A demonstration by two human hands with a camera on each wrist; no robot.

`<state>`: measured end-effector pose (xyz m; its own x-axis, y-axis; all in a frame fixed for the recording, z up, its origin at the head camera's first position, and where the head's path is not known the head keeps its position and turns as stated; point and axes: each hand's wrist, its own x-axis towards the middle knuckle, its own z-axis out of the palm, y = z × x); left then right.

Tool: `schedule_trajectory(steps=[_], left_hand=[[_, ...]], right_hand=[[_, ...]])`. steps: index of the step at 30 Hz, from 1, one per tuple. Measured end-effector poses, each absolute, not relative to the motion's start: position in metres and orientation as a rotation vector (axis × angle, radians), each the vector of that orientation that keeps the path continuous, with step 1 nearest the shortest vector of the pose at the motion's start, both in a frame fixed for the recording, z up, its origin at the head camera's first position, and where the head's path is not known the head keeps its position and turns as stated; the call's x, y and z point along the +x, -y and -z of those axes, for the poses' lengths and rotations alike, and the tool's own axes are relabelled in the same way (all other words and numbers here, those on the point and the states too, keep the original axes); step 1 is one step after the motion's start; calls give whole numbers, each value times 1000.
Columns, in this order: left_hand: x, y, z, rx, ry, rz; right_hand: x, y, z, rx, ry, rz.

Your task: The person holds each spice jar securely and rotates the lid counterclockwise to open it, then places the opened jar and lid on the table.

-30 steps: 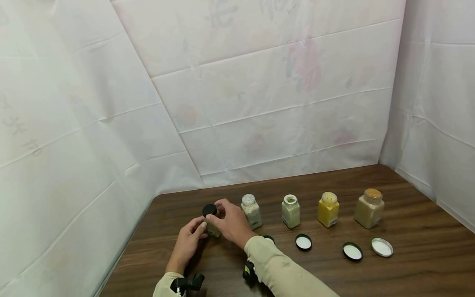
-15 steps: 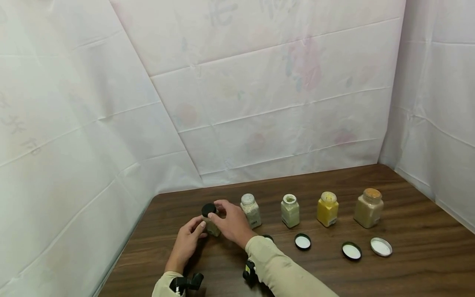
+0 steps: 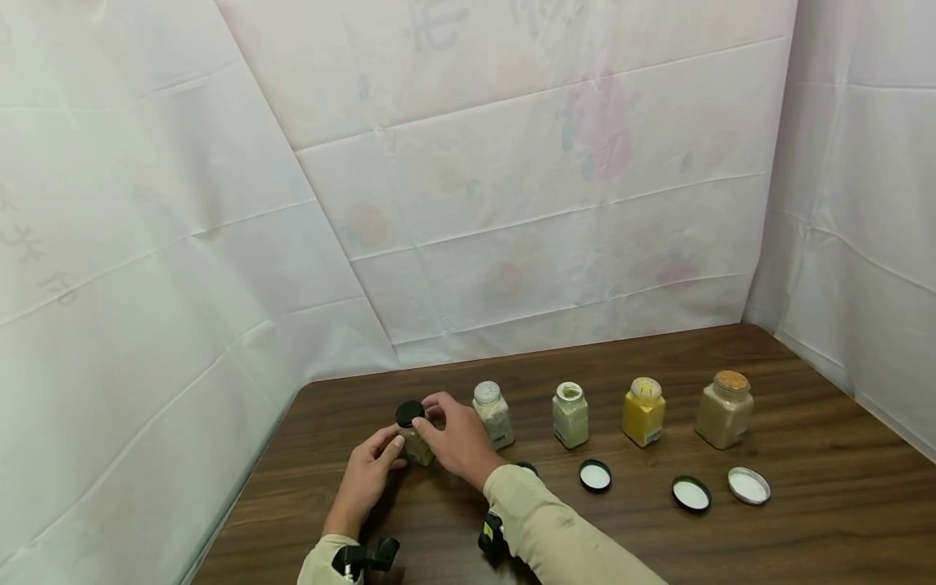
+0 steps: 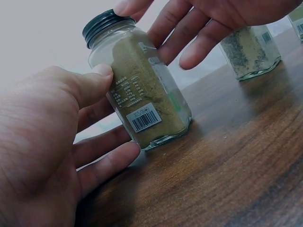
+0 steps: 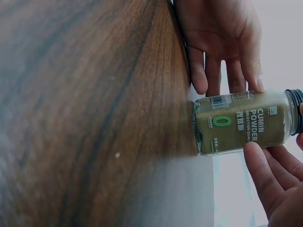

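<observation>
A square glass jar of brown cumin powder (image 5: 236, 120) stands on the table at the left of the row, topped with a black screw lid (image 3: 409, 413). My left hand (image 3: 366, 479) holds its body from the left, the thumb pressed to the near side in the left wrist view. From the right, my right hand (image 3: 461, 439) has thumb and fingers at the lid. Its lower fingers (image 4: 194, 59) extend beside the jar's neck. In the right wrist view the jar's printed label (image 5: 258, 125) faces the camera.
To the right stand a speckled white jar (image 3: 494, 416), a pale green jar (image 3: 572, 418), a yellow jar (image 3: 644, 414) and a tan jar (image 3: 724, 414), all lidless. Before them lie upturned lids (image 3: 595, 476), one partly behind the right sleeve (image 3: 541, 512). White sheeting (image 3: 512, 203) backs the table.
The right thumb tip has shifted slightly to the right along the lid's edge. Both hands and the jar otherwise keep their places; the head view drifts slightly.
</observation>
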<state>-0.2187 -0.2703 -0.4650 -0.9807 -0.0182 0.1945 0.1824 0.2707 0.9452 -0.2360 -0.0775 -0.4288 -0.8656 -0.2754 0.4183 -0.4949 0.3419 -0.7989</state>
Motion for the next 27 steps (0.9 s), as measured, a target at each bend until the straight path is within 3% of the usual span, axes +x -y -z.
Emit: schedule_trajectory(steps=[27], left_hand=[[-218, 270, 463, -150, 2371, 1807]], right_hand=[[-235, 80, 426, 652, 2406, -1508]])
